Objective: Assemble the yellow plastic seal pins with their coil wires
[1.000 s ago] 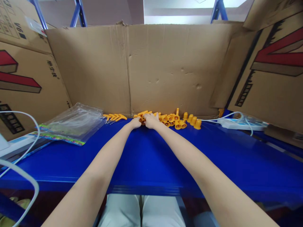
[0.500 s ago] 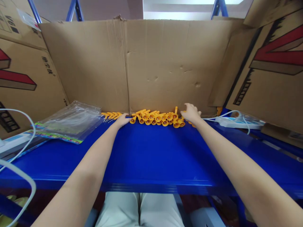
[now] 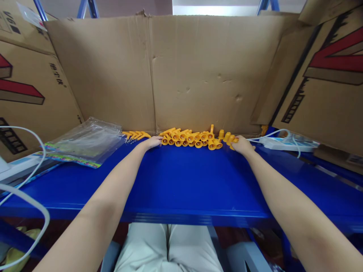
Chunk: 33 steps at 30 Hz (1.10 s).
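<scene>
A stacked row of yellow plastic funnel-shaped pieces (image 3: 188,139) lies against the cardboard at the back, bell mouths facing me. My left hand (image 3: 154,142) is at the row's left end, its fingers closed against the leftmost funnel-shaped piece (image 3: 165,141). Left of that hand lie several yellow T-shaped handles (image 3: 136,135) with thin metal spirals (image 3: 129,141). My right hand (image 3: 241,145) is closed at the right end, fingers around a small yellow cylindrical piece (image 3: 235,139). More yellow cylindrical pieces (image 3: 227,136) stand just left of it. My right fingertips are partly hidden.
Clear plastic bags (image 3: 85,141) lie on the left of the blue table (image 3: 184,177). A tall cardboard sheet (image 3: 198,71) walls the back, with printed boxes (image 3: 25,94) at the sides. A white power strip (image 3: 283,143) and cable lie right; a white cable (image 3: 36,211) loops at left.
My left hand has moved right, and the leftmost funnel-shaped piece now sits closer to the row. My right hand has lowered and closed at the small yellow pieces. The view has shifted slightly.
</scene>
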Each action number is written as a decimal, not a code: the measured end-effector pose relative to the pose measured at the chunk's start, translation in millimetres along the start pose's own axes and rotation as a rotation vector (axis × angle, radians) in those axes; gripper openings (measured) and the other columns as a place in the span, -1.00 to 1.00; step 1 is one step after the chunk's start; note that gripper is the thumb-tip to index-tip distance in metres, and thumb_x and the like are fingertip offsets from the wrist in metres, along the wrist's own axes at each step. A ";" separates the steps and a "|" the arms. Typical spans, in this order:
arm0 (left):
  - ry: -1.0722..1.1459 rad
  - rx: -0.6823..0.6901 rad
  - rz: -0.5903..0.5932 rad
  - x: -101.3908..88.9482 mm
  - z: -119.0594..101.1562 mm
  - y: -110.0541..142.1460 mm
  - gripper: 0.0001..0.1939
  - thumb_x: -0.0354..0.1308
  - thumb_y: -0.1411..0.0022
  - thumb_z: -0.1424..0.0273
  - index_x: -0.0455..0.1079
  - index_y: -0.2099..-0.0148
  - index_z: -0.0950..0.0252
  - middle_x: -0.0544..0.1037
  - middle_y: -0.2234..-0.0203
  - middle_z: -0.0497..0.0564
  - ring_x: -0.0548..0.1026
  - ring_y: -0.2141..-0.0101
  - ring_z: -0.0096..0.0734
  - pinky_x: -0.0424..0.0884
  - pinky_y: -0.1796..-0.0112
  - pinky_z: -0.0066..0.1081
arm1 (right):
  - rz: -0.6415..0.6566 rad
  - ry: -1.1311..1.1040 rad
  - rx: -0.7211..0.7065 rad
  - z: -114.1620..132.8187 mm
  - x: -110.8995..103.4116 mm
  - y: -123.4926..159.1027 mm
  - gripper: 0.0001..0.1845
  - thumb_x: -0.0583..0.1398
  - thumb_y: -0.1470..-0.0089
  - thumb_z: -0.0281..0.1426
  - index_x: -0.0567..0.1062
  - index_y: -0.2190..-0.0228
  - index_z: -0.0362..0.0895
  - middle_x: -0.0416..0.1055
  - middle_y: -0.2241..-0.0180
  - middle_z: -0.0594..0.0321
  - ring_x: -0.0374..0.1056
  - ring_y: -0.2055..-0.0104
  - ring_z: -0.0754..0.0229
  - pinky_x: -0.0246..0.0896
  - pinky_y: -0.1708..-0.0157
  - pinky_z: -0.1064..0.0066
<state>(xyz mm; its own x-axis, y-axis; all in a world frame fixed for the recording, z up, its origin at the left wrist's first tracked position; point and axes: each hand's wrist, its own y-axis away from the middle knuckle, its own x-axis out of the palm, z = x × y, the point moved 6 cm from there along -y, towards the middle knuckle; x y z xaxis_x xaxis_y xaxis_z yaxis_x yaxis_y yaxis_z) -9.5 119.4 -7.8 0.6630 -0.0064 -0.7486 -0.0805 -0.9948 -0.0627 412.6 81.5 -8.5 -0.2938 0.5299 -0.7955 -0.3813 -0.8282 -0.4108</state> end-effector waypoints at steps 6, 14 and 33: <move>-0.328 -0.083 -0.187 -31.2 24.7 5.4 -0.32 0.07 0.14 0.55 0.39 -0.13 0.28 0.43 -0.12 0.18 0.34 -0.15 -0.06 0.23 -0.13 -0.22 | 0.120 0.014 0.101 -0.2 -3.1 9.4 -0.57 0.20 0.04 -0.33 0.43 0.07 -0.15 0.45 0.09 -0.17 0.35 -0.02 -0.28 0.12 0.03 -0.15; -0.503 -0.230 -0.247 -60.6 64.4 17.8 -0.36 0.12 -0.03 0.44 0.29 -0.21 0.21 0.29 -0.22 0.25 0.14 -0.24 0.25 -0.08 -0.16 0.30 | 0.190 0.293 0.121 6.2 -12.0 10.1 -0.59 0.22 -0.03 -0.26 0.47 0.09 -0.18 0.47 0.07 -0.13 0.40 -0.01 -0.12 0.24 0.08 0.12; -0.630 -0.034 -0.425 -81.1 10.2 14.4 -0.74 0.12 -0.07 0.39 0.53 0.17 0.24 0.60 0.20 0.13 0.53 0.14 -0.15 0.42 0.15 -0.33 | 0.535 0.297 -0.047 41.9 1.6 20.3 -0.79 0.24 -0.05 -0.33 0.52 0.51 -0.21 0.44 0.59 0.13 0.47 0.47 0.13 0.38 0.42 0.41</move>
<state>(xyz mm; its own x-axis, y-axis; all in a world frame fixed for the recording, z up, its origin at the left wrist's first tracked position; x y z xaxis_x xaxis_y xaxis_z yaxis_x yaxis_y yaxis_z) -72.0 106.6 45.3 0.0805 0.4267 -0.9008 0.1168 -0.9016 -0.4166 367.7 73.2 0.5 -0.1747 -0.0299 -0.9842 -0.2070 -0.9761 0.0664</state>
